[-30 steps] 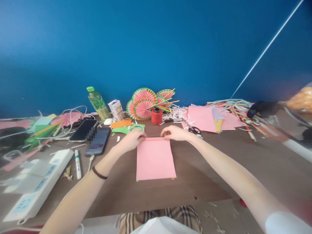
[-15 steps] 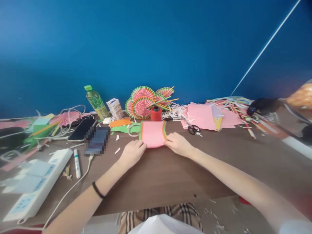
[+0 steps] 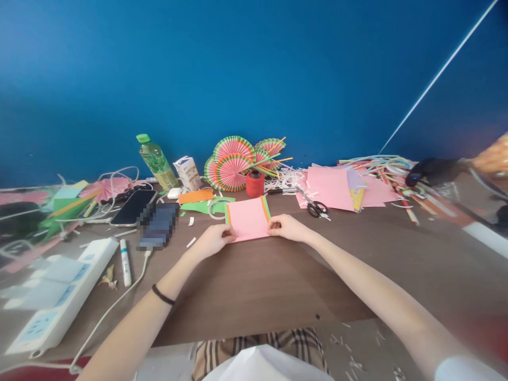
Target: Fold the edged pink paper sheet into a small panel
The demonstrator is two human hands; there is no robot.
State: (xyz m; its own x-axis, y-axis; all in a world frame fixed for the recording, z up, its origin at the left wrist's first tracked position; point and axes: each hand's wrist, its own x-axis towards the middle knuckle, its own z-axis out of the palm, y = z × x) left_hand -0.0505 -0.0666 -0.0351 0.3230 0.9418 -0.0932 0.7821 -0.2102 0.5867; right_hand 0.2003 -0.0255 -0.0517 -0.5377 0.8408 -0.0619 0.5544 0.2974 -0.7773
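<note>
A pink sheet of paper (image 3: 249, 218) with orange and green strips along its left and right sides lies on the brown table before me. My left hand (image 3: 216, 239) pinches its near left corner, and my right hand (image 3: 288, 228) pinches the near right corner. The near edge runs nearly straight between them, with a narrow band along it that looks like a fold. Just beyond the paper stands a red spool of thread (image 3: 255, 185). Behind the spool are several pleated pink and green paper fans (image 3: 235, 172).
Black scissors (image 3: 317, 208) and pink sheets (image 3: 328, 186) lie to the right. On the left are a green bottle (image 3: 157, 164), a small carton (image 3: 188, 173), two phones (image 3: 134, 208), a marker (image 3: 125, 263) and a white power strip (image 3: 65, 296) with a cable. Green paper (image 3: 202, 206) lies left of the spool.
The paper's near edge, curved before, is now straighter and flatter. Both hands have shifted slightly, with fingers curled more at the near corners.
</note>
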